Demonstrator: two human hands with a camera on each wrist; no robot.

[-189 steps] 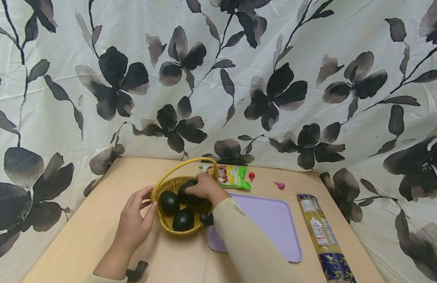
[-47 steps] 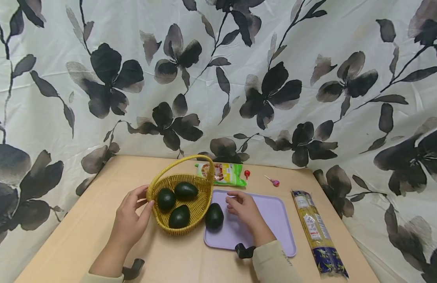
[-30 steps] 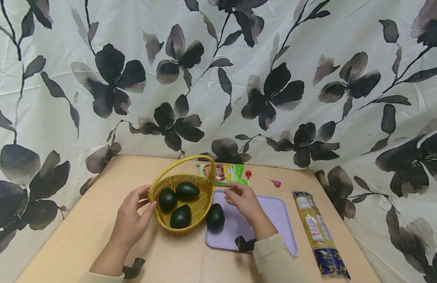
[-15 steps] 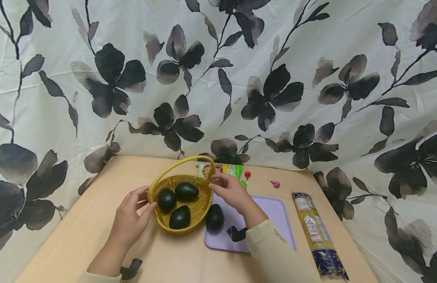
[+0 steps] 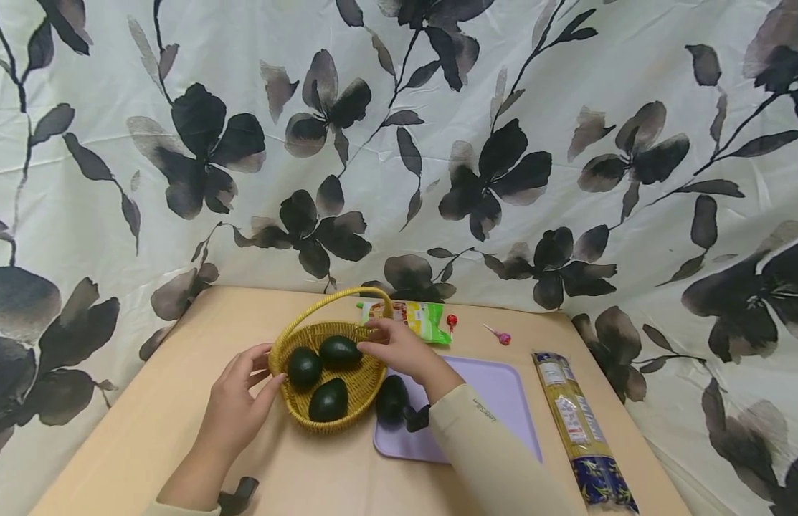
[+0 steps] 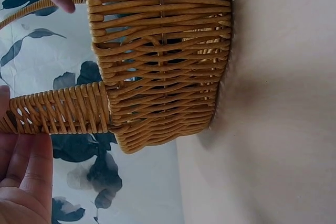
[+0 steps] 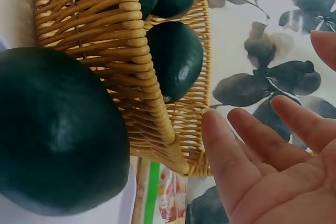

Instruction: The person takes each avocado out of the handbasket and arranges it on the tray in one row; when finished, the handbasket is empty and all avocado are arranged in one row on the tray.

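A yellow woven basket [image 5: 321, 428] holds three dark green avocados: one at the left [image 5: 305, 368], one at the back [image 5: 340, 352] and one at the front [image 5: 328, 400]. My left hand [image 5: 234, 401] grips the basket at the foot of its handle [image 6: 58, 109], thumb on one side and fingers on the other. My right hand [image 5: 405, 351] reaches over the basket's right rim, fingers apart and holding nothing, fingertips close to the back avocado. Another avocado [image 5: 391, 399] lies on the purple tray [image 5: 495, 408], right beside the basket; in the right wrist view it looms large at the left.
Behind the tray lie a green and white snack bag [image 5: 431, 322], a red lollipop [image 5: 452, 321] and a pink lollipop [image 5: 503, 337]. A long pack of noodles [image 5: 582, 430] lies at the table's right. A floral cloth [image 5: 399, 143] hangs along the back.
Earlier my right hand was in the basket on an avocado, then hovered over the tray. Since then it has moved left, back over the basket's rim. My left hand stays on the basket.
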